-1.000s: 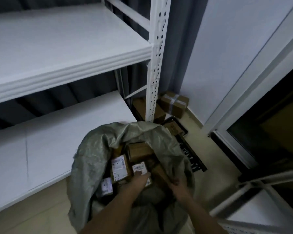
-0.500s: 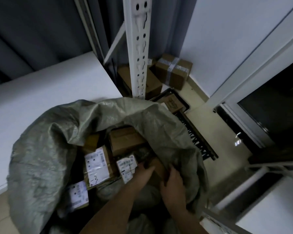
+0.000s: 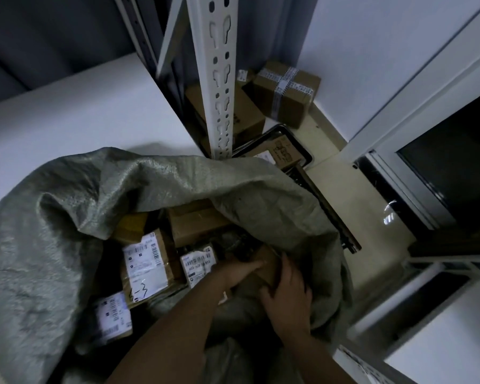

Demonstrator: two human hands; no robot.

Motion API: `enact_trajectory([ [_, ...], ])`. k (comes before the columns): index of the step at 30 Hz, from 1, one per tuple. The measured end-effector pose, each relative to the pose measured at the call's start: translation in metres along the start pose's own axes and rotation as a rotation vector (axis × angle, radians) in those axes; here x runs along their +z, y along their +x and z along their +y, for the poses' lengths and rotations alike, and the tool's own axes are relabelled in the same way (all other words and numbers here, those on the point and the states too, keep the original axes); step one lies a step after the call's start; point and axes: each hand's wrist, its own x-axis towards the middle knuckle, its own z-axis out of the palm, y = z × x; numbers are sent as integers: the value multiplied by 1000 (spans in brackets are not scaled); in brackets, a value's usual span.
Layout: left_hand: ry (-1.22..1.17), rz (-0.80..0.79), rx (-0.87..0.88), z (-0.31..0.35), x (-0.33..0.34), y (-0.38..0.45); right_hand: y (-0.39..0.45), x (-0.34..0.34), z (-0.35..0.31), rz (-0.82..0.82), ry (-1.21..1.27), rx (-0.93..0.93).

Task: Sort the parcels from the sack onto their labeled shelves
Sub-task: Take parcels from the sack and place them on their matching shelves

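sack (image 3: 53, 231): 1 | parcels in sack (image 3: 146, 261): 6 visible | floor boxes (image 3: 286, 92): 3 | hands (image 3: 287, 297): 2

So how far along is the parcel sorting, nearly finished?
Barely started: the one white shelf in view shows bare. Both hands, left hand and right hand, are on one brown parcel inside the sack. Several labelled parcels, like the one marked 4-3, still wait there.
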Motion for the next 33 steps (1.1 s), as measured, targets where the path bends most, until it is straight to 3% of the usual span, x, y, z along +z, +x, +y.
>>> enact_trajectory([
  [5,40,200,-83,-13,-5,-34,-8,-14,-3,-89,-54,-60],
  [10,-252,382,-162,-32,-28,-81,-29,-32,-16,-170,-55,-97],
  [13,-421,405,-160,-45,-46,-115,-45,-47,-35,-200,103,-56],
  [20,-634,373,-159,-48,-67,-220,-96,-98,-85,-339,713,304],
  [24,-577,296,-24,-38,-73,-287,-134,-142,-105,-394,825,393],
  [30,-110,538,399,-19,-74,-373,-176,-214,-133,-506,1108,367],
  [33,69,655,584,-7,-79,-401,-191,-246,-146,-577,1111,336],
])
